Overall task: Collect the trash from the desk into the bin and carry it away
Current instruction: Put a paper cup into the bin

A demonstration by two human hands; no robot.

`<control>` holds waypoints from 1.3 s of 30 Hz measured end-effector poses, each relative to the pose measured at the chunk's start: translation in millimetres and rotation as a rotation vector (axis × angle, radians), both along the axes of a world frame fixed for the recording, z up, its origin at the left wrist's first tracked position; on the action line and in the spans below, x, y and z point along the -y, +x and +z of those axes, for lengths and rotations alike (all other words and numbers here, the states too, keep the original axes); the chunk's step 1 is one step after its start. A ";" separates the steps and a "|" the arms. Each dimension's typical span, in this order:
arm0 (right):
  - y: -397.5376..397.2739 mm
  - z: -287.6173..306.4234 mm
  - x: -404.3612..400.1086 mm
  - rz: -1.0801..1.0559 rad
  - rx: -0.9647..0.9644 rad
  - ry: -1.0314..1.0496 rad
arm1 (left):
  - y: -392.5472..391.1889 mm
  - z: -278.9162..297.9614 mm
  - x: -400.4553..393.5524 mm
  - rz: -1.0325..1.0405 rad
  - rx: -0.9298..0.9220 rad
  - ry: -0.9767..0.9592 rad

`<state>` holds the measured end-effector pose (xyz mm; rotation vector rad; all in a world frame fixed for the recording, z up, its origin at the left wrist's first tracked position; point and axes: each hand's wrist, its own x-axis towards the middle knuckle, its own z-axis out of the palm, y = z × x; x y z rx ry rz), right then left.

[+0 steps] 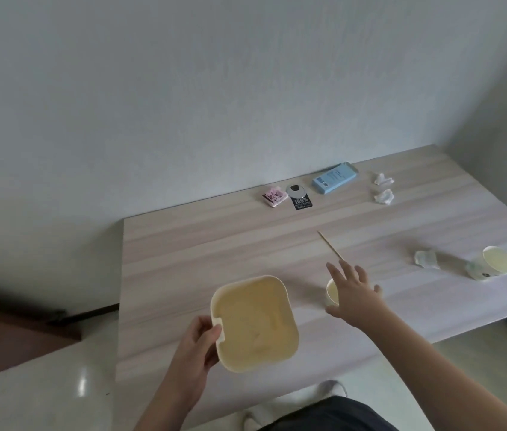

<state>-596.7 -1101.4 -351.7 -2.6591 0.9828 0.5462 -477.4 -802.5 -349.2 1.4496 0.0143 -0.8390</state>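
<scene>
Our left hand (197, 343) has its grip closed on the cream bin's (255, 321) rim above the table (183, 250). Our right hand (353, 289), fingers spread, hovers over a paper cup (332, 292) just right of the bin.

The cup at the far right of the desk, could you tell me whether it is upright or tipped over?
Tipped over: the cup lies on its side on the desk, its open mouth facing the camera.

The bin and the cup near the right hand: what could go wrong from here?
The left hand holds the bin by one rim only, above the desk, so it may tilt once trash drops in. The right hand is spread over the near cup and partly hides it; a hasty grab could crush it or knock it over. The stick lies just beyond the fingers and could be flicked away.
</scene>
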 end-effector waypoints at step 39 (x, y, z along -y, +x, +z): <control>49.6 56.3 -70.6 0.676 0.190 0.110 | -19.5 8.7 47.8 0.143 0.067 0.047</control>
